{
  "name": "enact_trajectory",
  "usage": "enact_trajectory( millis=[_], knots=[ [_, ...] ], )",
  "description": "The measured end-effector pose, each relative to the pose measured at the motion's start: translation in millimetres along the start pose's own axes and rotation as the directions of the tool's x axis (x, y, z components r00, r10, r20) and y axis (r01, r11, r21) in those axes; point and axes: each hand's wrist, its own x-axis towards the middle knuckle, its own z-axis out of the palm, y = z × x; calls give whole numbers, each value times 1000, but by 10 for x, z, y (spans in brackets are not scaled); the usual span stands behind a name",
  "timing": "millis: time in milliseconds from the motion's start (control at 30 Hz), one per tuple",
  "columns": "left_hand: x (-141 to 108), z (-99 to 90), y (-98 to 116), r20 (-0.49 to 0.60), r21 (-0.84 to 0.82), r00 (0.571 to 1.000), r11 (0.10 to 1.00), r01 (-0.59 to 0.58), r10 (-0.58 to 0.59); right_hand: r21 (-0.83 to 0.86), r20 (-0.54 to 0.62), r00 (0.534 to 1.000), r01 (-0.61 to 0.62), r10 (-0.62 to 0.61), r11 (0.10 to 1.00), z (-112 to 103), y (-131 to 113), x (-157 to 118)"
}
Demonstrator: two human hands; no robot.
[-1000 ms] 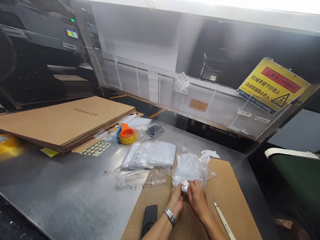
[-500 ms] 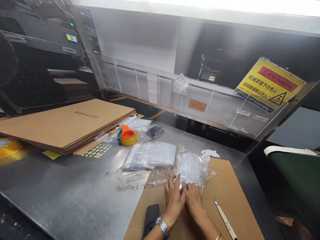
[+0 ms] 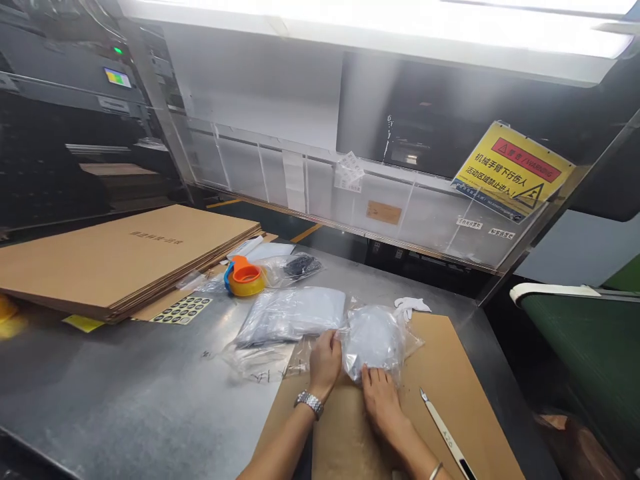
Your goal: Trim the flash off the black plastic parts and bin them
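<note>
A clear plastic bag [image 3: 374, 339] with a rounded white item inside lies at the far part of a flat cardboard sheet [image 3: 440, 373]. My left hand [image 3: 326, 363] has its fingers closed at the bag's left edge. On the near edge of the same bag rests my right hand [image 3: 383, 398], its fingers laid forward over the plastic. Between my forearms shows a brown, paper-like piece [image 3: 345, 427]; I cannot tell what it is. Left of the bag is another clear bag [image 3: 297, 313] with a flat white item in it.
A white-handled knife [image 3: 445, 427] lies right of my right hand. A white glove [image 3: 413, 305] is beyond the cardboard. To the left are a tape dispenser [image 3: 245, 277], a sticker sheet [image 3: 183, 310] and stacked cardboard [image 3: 130, 253]. A green conveyor [image 3: 585, 333] stands at right.
My left hand has moved away from my right hand to the bag's left edge. The brown piece between my forearms has come into view, and the black object near my left wrist is now mostly covered.
</note>
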Motion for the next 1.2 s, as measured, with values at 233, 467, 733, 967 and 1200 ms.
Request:
enact_trajectory(
  millis=[233,467,733,967,1200],
  knots=[
    [-96,-118,7,96,96,992,992,-87,77,132,-82,996,-17,28,991,-249,54,-29],
    [-176,-194,75,155,147,981,979,-142,119,259,-245,965,-32,98,965,-509,233,-35],
    [-674,-757,-179,68,238,996,971,34,-52,415,-246,953,-59,175,908,-609,234,-692],
    [-1336,-829,-405,68,386,979,910,152,-192,395,-150,934,-244,324,886,-58,9,-1401],
    [-1395,-677,-217,178,298,976,952,66,-123,594,-126,923,-223,363,773,156,115,-1565]
  ],
)
